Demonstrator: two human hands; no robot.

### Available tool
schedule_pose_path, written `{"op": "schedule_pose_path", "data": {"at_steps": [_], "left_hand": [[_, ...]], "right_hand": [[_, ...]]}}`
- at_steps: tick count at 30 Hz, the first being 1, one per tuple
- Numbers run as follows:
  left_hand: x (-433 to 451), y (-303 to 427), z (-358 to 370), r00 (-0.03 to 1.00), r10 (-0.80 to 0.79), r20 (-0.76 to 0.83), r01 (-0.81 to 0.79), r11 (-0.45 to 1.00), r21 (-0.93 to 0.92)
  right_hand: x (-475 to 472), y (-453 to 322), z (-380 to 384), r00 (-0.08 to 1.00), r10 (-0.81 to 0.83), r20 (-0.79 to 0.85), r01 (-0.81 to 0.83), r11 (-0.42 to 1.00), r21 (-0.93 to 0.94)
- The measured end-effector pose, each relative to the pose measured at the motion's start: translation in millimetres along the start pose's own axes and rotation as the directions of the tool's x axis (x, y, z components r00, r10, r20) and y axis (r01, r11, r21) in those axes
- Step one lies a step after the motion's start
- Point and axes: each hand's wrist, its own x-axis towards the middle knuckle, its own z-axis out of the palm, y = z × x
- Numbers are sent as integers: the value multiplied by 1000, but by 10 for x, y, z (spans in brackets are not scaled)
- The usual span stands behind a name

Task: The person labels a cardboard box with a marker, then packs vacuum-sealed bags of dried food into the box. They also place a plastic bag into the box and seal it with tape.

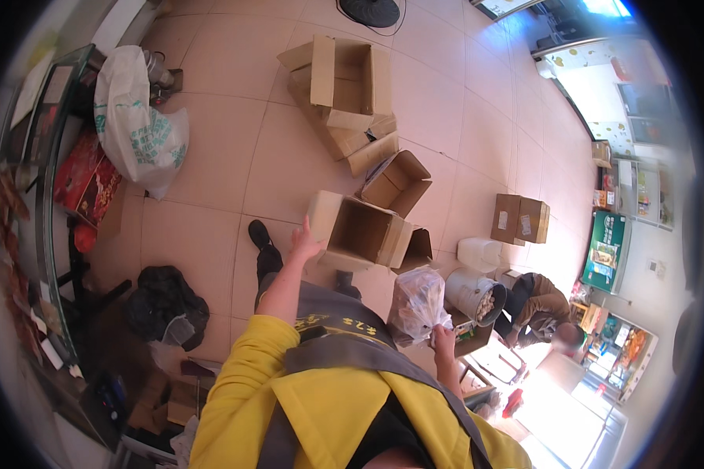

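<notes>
My right hand [443, 339] grips the gathered top of a clear plastic bag [418, 305], which is bulging with pale, pinkish contents I cannot make out. Stretched out ahead, my left hand [307, 241] has its fingers spread at the left flap of an open cardboard box [361, 231]. Whether the fingers touch that flap cannot be told. The inside of the box looks brown and bare. Against its far side leans a smaller open carton [398, 182], and another dark-sided carton [416, 252] is at its right.
More cardboard boxes [352, 76] lie farther ahead. To the right stand a bucket [475, 296] of small pale pieces, a white plastic container [480, 254], closed cartons [521, 218] and a bent-over person [542, 311]. A white sack [135, 123] and black bag [167, 305] are left.
</notes>
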Motion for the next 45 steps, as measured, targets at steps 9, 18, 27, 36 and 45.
{"op": "schedule_pose_path", "data": {"at_steps": [9,18,27,36,45], "left_hand": [[604,-2081,-1868,998,-45,-41,34,972,-234],[314,-3620,-2460,844,-515,150,509,680,-528],[742,-2533,-2537,914,-126,384,183,977,-114],[1856,-890,-3537,850,-418,320,525,719,-457],[3828,1519,-3290,954,166,248,-14,856,-517]], "right_hand": [[-281,-804,1257,991,38,130,-84,926,367],[383,-1872,2474,984,-164,64,113,868,484],[1993,-4219,3682,947,-322,12,289,863,415],[3447,-5217,4553,936,-345,-72,345,938,-14],[3407,-5678,4353,906,-415,-90,420,906,56]]}}
